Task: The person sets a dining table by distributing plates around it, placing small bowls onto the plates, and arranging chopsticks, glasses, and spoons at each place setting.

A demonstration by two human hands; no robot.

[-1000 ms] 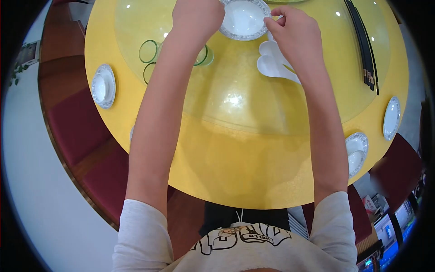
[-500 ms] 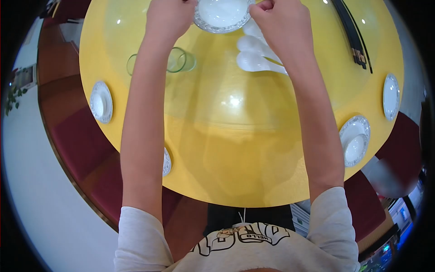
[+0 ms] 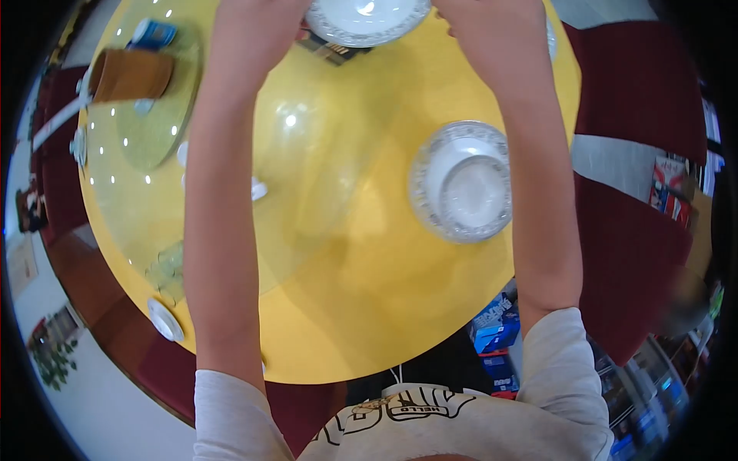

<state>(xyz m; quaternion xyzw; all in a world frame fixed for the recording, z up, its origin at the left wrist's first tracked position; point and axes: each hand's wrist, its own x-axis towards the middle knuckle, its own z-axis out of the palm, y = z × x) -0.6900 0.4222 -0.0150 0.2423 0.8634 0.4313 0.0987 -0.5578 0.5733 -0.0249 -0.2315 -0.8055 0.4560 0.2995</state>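
At the top edge of the view my left hand [image 3: 265,27] grips one side of a white plate [image 3: 365,37] with a grey patterned rim. My right hand [image 3: 492,27] is closed at the plate's opposite side. The frame's top cuts off part of both hands and the plate. Below the plate, partly covered by it, lie dark chopsticks [image 3: 332,52] on the yellow round table [image 3: 346,307]. Nearer my right forearm sits another patterned plate [image 3: 427,177] with a white bowl [image 3: 473,201] on it. My left forearm partly hides white spoons [image 3: 259,189].
On the left, a glass turntable [image 3: 146,157] carries a brown container [image 3: 131,75] and a blue-capped item [image 3: 154,34]. Blurred glasses [image 3: 167,265] and a small dish [image 3: 164,320] stand near the left edge. Dark red chairs [image 3: 638,84] surround the table.
My view and body have turned to the right around the table, with the plate still between both hands. Chopsticks now lie beneath it, and the plate with the bowl appears closer.
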